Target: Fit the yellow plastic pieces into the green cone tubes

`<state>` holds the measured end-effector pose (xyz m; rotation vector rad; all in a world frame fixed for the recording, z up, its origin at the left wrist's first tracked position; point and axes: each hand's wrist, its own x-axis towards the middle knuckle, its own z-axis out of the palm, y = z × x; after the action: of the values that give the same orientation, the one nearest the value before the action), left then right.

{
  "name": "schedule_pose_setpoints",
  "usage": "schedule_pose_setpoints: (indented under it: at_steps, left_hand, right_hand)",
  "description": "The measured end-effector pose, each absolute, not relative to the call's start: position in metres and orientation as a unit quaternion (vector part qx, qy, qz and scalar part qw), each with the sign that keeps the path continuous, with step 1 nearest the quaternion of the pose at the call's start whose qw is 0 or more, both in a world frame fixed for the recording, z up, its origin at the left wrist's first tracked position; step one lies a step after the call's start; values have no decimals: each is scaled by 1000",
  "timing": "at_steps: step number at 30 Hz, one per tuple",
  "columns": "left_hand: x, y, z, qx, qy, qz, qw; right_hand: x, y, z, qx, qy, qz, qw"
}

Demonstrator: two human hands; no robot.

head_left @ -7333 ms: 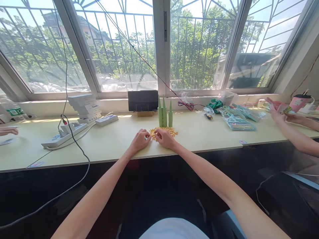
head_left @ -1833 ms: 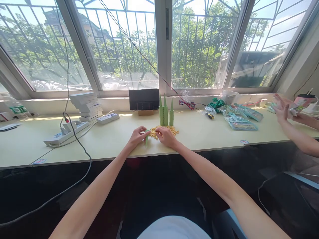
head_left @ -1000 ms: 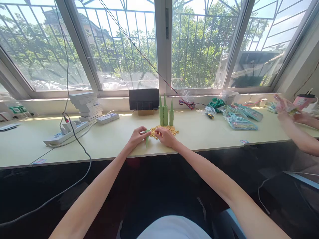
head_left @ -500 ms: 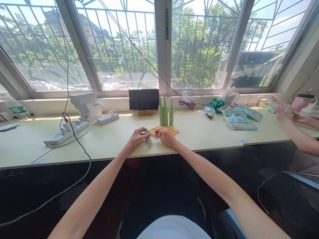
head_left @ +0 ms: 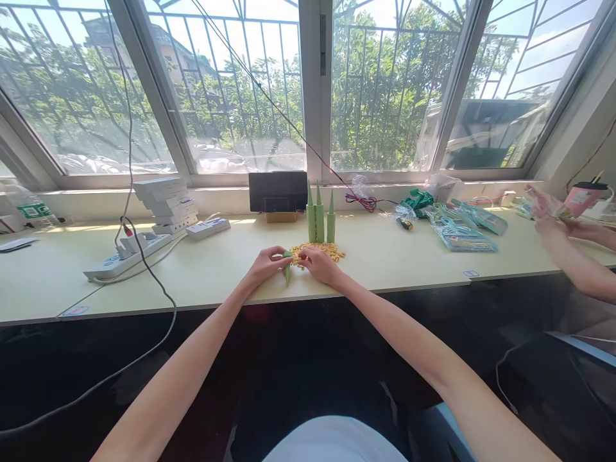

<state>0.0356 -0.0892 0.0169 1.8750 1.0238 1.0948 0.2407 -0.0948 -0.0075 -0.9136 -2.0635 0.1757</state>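
Observation:
My left hand (head_left: 268, 264) pinches a slim green pointed piece (head_left: 287, 272) whose tip points down toward the table's front edge. Close beside it, my right hand (head_left: 318, 264) has thumb and fingers pressed together over a heap of small yellow pieces (head_left: 335, 254). Whatever sits in those right fingertips is too small to make out. Just behind the heap stand several upright green pointed columns (head_left: 319, 223), two of them tight together and one slightly apart on the right. Part of the heap is hidden by my right hand.
A dark tablet on a stand (head_left: 278, 192) leans near the window. To the left are stacked white boxes (head_left: 166, 206) and a power strip (head_left: 129, 256) with cables. Bagged items (head_left: 462, 230) and a yellow-black tool (head_left: 405, 224) lie right. A co-worker's hands (head_left: 553, 221) hold clear plastic.
The green piece has come into view in my left hand and swung its tip slightly right. My right hand stays over the yellow heap. The co-worker's hands shifted with the plastic.

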Motion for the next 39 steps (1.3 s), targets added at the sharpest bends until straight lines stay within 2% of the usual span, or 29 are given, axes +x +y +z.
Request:
schedule_pose_setpoints:
  at_steps: [39]
  left_hand:
    - [35, -91, 19, 746, 398, 415, 336]
  right_hand:
    - [239, -97, -6, -371, -832, 77, 405]
